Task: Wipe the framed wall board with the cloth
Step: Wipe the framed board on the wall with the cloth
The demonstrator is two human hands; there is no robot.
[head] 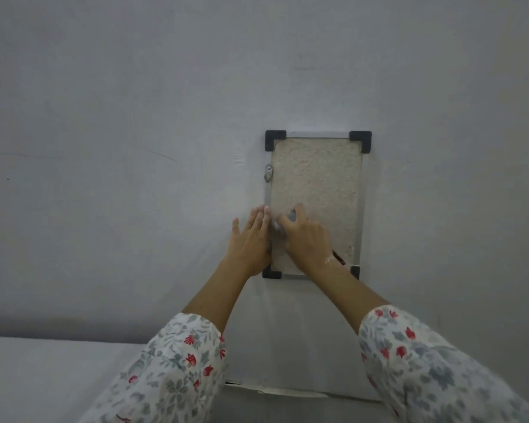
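Centre frame: right hand (307, 236) presses a small grey cloth (280, 228), apparently bunched, onto lower-left of framed board (318, 175). Left hand (252, 239) flat, fingers spread, empty, against board's left edge.

Plain indoor room, likely home — bare grey-white wall (135, 148) (scuffed), small framed board (316, 178) hung.

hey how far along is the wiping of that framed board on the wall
Done: nothing can be confirmed; the beige, rough-textured board in its grey metal frame with black corner caps shows no visible cleaned patch. In hand: the right hand presses a small crumpled grey cloth against the lower left of the board, while the left hand lies flat at the frame's left edge. Left: apparently the upper and right parts.
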